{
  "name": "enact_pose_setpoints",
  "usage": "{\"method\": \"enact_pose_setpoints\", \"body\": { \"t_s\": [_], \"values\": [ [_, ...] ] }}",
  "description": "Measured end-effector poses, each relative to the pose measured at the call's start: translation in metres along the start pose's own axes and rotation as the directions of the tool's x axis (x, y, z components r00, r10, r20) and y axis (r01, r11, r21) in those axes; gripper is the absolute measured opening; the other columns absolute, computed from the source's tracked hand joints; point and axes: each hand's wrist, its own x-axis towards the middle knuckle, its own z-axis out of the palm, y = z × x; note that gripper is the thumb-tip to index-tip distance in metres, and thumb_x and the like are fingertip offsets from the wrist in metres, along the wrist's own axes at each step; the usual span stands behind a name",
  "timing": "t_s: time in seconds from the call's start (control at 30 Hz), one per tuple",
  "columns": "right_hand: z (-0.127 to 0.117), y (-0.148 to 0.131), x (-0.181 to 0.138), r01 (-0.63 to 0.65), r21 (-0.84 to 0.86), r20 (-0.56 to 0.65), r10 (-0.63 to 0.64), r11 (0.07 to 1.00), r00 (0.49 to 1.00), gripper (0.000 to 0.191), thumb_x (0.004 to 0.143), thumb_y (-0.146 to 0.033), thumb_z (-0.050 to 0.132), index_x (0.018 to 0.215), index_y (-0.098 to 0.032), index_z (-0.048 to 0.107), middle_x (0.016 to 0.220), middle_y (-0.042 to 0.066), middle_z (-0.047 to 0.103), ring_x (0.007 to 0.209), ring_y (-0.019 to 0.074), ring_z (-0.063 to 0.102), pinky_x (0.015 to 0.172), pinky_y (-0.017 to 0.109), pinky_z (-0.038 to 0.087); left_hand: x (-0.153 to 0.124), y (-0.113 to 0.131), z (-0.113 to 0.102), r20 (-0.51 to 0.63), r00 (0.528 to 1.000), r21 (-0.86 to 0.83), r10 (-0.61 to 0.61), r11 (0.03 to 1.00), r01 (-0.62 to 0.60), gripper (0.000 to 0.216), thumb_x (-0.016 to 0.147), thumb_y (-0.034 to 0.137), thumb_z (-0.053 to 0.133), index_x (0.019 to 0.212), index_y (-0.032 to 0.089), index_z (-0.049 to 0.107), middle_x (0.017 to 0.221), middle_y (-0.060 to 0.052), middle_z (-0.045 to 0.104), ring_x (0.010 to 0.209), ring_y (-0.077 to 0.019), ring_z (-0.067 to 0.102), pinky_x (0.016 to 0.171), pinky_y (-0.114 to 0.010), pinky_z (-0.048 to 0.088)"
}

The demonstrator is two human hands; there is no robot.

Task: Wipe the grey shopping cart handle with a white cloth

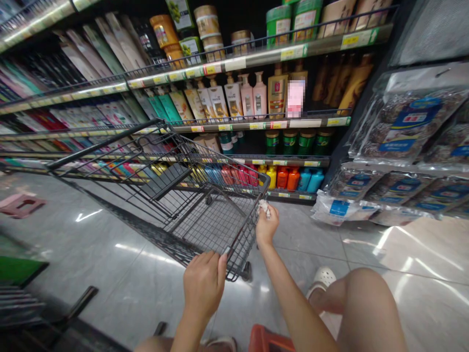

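- Pink stool: on the floor at far left, apart from the cart.
- Cart: stands slantwise between the person and the shelves, its basket bare; its wire end is within reach of both hands.
- Left hand: closed over the cart's near corner, probably to steady it.
- Right hand: pinches a white wad at the end rim, seemingly to press it on the wire.
- Red plastic thing: between the legs, its form cut off.
- Packs: hang at right, clear of the hands.

Black gridded cart, white wad, grey floor, pink stool, orange bottles
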Motion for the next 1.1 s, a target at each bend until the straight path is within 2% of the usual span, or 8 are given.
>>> {"method": "enact_pose_setpoints", "body": {
  "t_s": [0.2, 0.3, 0.43, 0.73, 1.1],
  "values": [
    [0.011, 0.017, 0.035, -0.045, -0.017, 0.003, 0.045, 0.999, 0.999, 0.037, 0.074, -0.024, 0.051, 0.106, -0.012, 0.066, 0.096, 0.010, 0.059, 0.091, 0.0197, 0.056, 0.088, 0.037, 0.043, -0.001, -0.002, 0.001, -0.010, 1.000, 0.006, 0.018, 1.000, -0.017, 0.045, 0.095, 0.030, 0.031, 0.055, 0.020, 0.050, 0.052, -0.002, 0.053, 0.053, -0.0148, 0.049, 0.056, -0.029, 0.030],
    [0.007, 0.023, 0.042, -0.050, -0.011, 0.060, 0.050, 0.999, 0.997, 0.035, 0.072, -0.027, 0.055, 0.099, -0.011, 0.070, 0.094, 0.010, 0.062, 0.088, 0.0201, 0.058, 0.086, 0.038, 0.045, 0.000, -0.001, 0.001, -0.025, 1.000, 0.015, 0.018, 1.000, -0.018, 0.046, 0.095, 0.029, 0.031, 0.054, 0.020, 0.050, 0.051, -0.002, 0.052, 0.052, -0.0149, 0.048, 0.056, -0.029, 0.030],
    [-0.005, 0.026, 0.034, -0.049, 0.008, 0.145, 0.048, 0.999, 0.988, 0.032, 0.070, -0.030, 0.059, 0.092, -0.011, 0.072, 0.088, 0.010, 0.066, 0.081, 0.0194, 0.060, 0.080, 0.037, 0.049, 0.002, 0.000, 0.001, -0.038, 0.999, 0.035, 0.020, 0.999, -0.019, 0.045, 0.095, 0.029, 0.032, 0.054, 0.020, 0.050, 0.051, -0.001, 0.052, 0.052, -0.0155, 0.048, 0.056, -0.030, 0.030],
    [-0.029, 0.018, -0.031, -0.101, 0.051, 0.224, 0.087, 0.994, 0.971, 0.029, 0.073, -0.032, 0.061, 0.090, -0.012, 0.074, 0.090, 0.011, 0.068, 0.083, 0.0198, 0.063, 0.080, 0.036, 0.050, 0.001, 0.001, 0.004, -0.057, 0.998, 0.057, 0.036, 0.998, -0.032, 0.045, 0.095, 0.029, 0.033, 0.055, 0.020, 0.051, 0.052, -0.002, 0.053, 0.054, -0.0164, 0.050, 0.057, -0.030, 0.030],
    [-0.056, -0.010, -0.129, -0.300, 0.090, 0.285, 0.264, 0.950, 0.921, 0.026, 0.072, -0.031, 0.065, 0.090, -0.014, 0.074, 0.091, 0.011, 0.067, 0.087, 0.0213, 0.063, 0.081, 0.035, 0.051, 0.002, 0.003, 0.004, -0.083, 0.995, 0.082, 0.050, 0.996, -0.043, 0.044, 0.094, 0.028, 0.033, 0.055, 0.020, 0.052, 0.051, -0.001, 0.054, 0.053, -0.0170, 0.051, 0.057, -0.030, 0.031]
  ]
}}
